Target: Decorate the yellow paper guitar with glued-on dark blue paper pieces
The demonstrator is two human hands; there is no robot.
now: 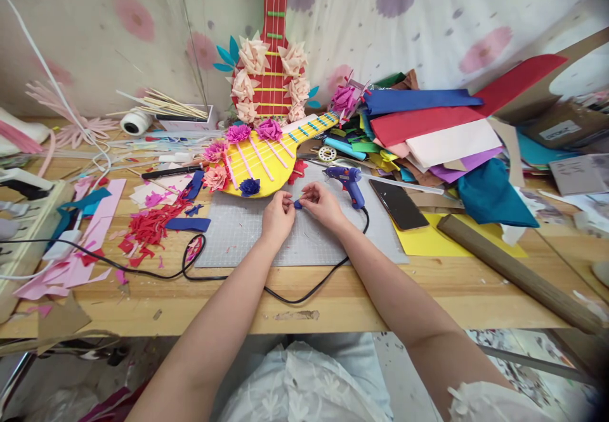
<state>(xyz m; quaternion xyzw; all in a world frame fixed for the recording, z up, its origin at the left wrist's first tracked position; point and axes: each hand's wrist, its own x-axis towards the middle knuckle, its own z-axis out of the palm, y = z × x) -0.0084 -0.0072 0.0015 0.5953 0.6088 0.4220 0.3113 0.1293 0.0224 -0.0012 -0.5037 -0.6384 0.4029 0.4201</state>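
Note:
Over the grey cutting mat (242, 238), a small piece of dark blue paper (298, 205) is pinched between the fingertips of my left hand (280, 216) and my right hand (324, 206). Both hands are closed, close together; the paper's exact shape is mostly hidden. Just beyond them lies a yellow paper guitar (266, 163) with pink strips and paper flowers, among them a dark blue paper flower (249, 186) at its lower edge. A blue glue gun (349, 184) rests right of my right hand, its black cord (328, 279) curving beneath my forearms.
Behind stands a red paper guitar (273, 79) with peach flowers. Red paper scraps (157, 219) and a blue strip (188, 224) lie left. On the right are a phone (398, 205), a cardboard roll (514, 270) and stacked coloured paper (428, 120). A power strip (40, 231) sits far left.

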